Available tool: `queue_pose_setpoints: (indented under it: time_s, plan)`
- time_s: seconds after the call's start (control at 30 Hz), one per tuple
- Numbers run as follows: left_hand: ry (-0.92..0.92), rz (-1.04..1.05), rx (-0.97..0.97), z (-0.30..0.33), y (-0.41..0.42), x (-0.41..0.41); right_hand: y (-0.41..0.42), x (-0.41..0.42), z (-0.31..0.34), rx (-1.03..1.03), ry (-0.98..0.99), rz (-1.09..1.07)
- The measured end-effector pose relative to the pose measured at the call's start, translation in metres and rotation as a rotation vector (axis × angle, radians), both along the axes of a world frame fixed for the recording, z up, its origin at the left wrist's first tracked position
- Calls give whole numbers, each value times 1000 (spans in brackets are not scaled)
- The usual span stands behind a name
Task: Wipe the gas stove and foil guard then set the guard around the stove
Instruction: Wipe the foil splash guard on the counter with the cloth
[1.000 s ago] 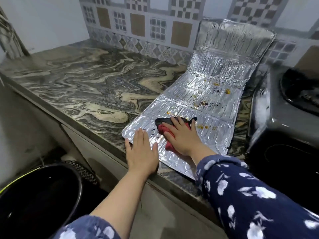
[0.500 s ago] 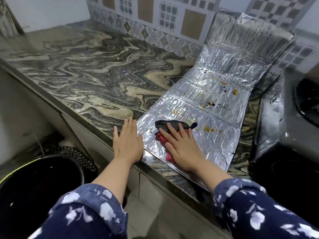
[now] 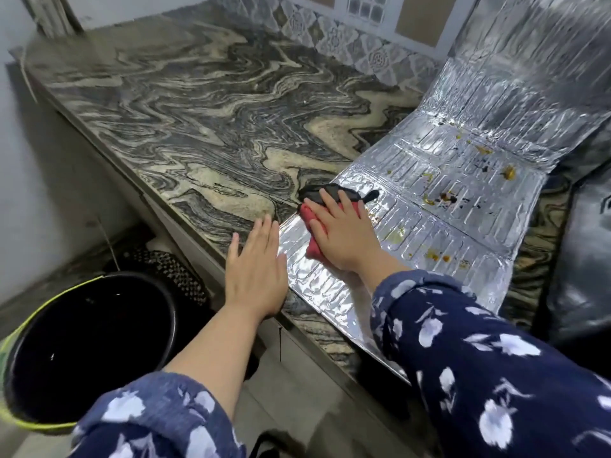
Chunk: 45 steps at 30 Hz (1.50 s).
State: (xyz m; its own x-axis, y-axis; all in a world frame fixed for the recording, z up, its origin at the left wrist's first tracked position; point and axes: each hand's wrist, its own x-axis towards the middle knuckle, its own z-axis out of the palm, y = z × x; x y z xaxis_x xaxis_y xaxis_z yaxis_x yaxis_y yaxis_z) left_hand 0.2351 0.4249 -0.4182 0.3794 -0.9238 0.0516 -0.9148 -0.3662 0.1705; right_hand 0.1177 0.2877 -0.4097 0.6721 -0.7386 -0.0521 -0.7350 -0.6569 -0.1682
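No legible text, label, brand, number or sign on any surface in view. Checked: the embossed silver foil guard (image 3: 456,193) under and beyond the right hand (image 3: 344,236), which bears only ribbed panels and food spots; the swirled grey-and-cream stone countertop (image 3: 205,104) ahead of the left hand (image 3: 256,276), which is pattern only. A pale mark at the frame's right edge, on the black gas stove (image 3: 585,246), is cut off and unreadable.
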Motion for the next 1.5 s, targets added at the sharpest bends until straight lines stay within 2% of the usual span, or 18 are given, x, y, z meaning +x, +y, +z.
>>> queue_pose_setpoints:
  time_s: [0.17,0.37,0.43,0.6,0.73,0.97,1.2,1.37,1.5]
  plan:
    - [12,-5,9,0,0,1,-16,-19,0,26,26,-181]
    - [13,3,11,1,0,1,16,-43,0,52,55,-336]
    - [-10,47,13,1,1,0,36,-49,0,39,53,-286]
    - [52,63,5,1,0,0,72,-31,9,87,-32,81]
    - [78,51,-41,-1,0,2,52,4,6,54,-20,150]
    - [59,31,-35,-5,2,5,4,15,0,21,-25,-82]
    - [78,-9,9,-2,3,8,33,0,1,30,-46,-345]
    - [139,-22,124,10,-3,6,65,-39,3,43,-14,-365]
    - [173,-126,189,23,-27,6,77,-60,4,57,-7,-342]
